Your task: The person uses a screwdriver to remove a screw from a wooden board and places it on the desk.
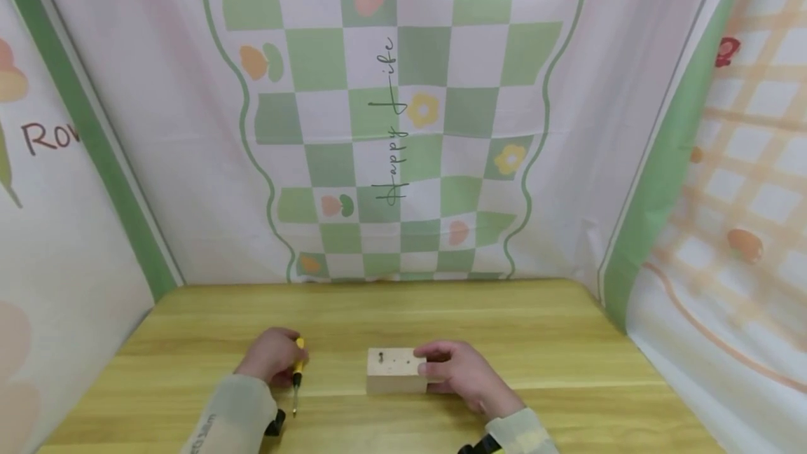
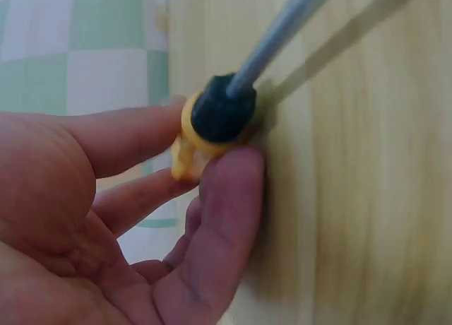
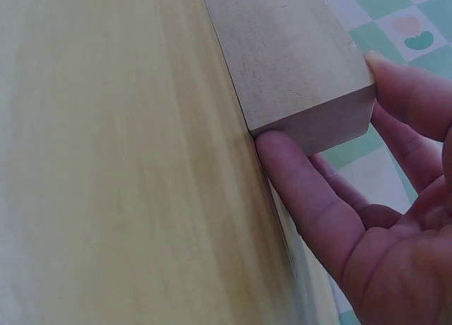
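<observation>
My left hand [image 1: 272, 356] holds a screwdriver [image 1: 298, 375] by its yellow handle, on the left part of the table. In the left wrist view the fingers pinch the handle just behind the black collar [image 2: 224, 111], and the metal shaft [image 2: 279, 35] points away from the palm. A pale wooden block [image 1: 396, 382] lies flat near the middle. One screw [image 1: 381, 355] stands up from its top at the left, with small holes to the right of it. My right hand [image 1: 468, 375] grips the block's right end, fingertips on the top edge and the end face.
The wooden table [image 1: 504, 321] runs back to a hanging cloth [image 1: 422, 160] with green and white checks. More printed cloth [image 1: 737, 195] hangs along the right side, and another sheet [image 1: 63, 230] on the left.
</observation>
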The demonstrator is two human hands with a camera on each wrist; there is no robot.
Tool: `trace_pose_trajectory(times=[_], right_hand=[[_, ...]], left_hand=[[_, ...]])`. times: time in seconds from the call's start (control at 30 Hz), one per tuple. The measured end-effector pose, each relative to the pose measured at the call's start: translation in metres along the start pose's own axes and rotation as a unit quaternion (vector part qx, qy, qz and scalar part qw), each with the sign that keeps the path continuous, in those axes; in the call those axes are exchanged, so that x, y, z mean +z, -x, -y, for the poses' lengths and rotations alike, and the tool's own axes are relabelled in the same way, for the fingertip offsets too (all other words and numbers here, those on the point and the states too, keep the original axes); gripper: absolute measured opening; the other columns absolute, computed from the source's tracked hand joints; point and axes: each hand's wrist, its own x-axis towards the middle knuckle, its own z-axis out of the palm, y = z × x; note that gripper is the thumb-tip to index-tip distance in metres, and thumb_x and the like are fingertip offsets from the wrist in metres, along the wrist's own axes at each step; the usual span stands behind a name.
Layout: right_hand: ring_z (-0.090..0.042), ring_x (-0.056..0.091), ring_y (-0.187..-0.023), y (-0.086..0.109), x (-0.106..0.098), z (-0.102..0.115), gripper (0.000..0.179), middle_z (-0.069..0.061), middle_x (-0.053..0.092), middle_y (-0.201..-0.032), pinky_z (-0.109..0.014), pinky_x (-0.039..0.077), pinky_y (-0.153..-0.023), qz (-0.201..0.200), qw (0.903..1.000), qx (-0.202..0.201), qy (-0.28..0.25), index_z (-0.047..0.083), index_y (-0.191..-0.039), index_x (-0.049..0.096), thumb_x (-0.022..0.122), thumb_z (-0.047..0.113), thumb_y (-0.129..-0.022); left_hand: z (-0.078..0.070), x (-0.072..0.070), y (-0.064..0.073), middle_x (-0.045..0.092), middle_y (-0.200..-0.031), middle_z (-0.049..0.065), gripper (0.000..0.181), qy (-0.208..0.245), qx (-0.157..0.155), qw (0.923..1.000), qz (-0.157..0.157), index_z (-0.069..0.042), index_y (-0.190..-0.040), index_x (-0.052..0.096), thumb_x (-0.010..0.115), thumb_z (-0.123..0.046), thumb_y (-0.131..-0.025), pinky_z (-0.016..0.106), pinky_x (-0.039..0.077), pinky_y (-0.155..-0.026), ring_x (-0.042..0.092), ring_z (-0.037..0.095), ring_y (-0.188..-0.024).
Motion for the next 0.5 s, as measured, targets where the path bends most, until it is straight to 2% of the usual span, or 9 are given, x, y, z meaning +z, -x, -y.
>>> trace_pose_trajectory(times=[0.13,0.23,0.3,0.37,0.5], right_hand=[[-0.029,0.064,-0.098,0.000,0.000,0.000,0.035,-0.014,0.062,-0.117,-0.047,0.058,-0.083,-0.001,1.0000,0.002,0.001,-0.006,-0.122,0.065,0.074,0.003,-0.089],[-0.029,0.064,-0.098,0.000,0.001,0.000,0.035,-0.014,0.062,-0.116,-0.047,0.058,-0.083,-0.002,1.0000,0.004,-0.002,-0.006,-0.122,0.065,0.074,0.003,-0.089],[-0.029,0.065,-0.098,0.000,0.000,0.000,0.035,-0.014,0.062,-0.115,-0.047,0.058,-0.083,-0.002,1.0000,0.005,-0.004,-0.006,-0.122,0.065,0.074,0.002,-0.089],[-0.029,0.065,-0.098,0.000,0.000,0.000,0.036,-0.014,0.063,-0.114,-0.047,0.058,-0.083,-0.002,1.0000,0.006,-0.006,-0.007,-0.122,0.064,0.074,0.002,-0.089],[-0.029,0.065,-0.098,0.000,0.001,0.000,0.036,-0.014,0.063,-0.114,-0.047,0.058,-0.083,-0.003,0.9999,0.007,-0.008,-0.007,-0.122,0.064,0.073,0.002,-0.089]], left_hand=[[0.003,0.004,0.002,0.062,-0.092,0.015,0.050,0.007,0.011,0.9998,-0.011,0.010,-0.129,0.056,0.068,0.001,-0.081,0.033,0.056,-0.052,0.061,0.024,-0.065],[0.009,0.006,0.005,0.062,-0.096,0.017,0.052,0.100,0.004,0.9949,-0.001,0.009,-0.134,0.052,0.065,0.002,-0.083,0.036,0.057,-0.054,0.062,0.026,-0.067],[0.014,0.007,0.006,0.061,-0.097,0.018,0.053,0.167,-0.006,0.9859,0.008,0.006,-0.137,0.050,0.063,0.002,-0.086,0.037,0.058,-0.055,0.062,0.026,-0.067],[0.018,0.007,0.008,0.060,-0.096,0.019,0.054,0.236,-0.014,0.9715,0.018,0.005,-0.140,0.047,0.061,0.004,-0.088,0.039,0.059,-0.056,0.062,0.027,-0.068],[0.025,0.006,0.009,0.058,-0.095,0.019,0.055,0.315,-0.019,0.9487,0.023,0.003,-0.142,0.045,0.060,0.005,-0.090,0.042,0.060,-0.062,0.063,0.028,-0.073]])
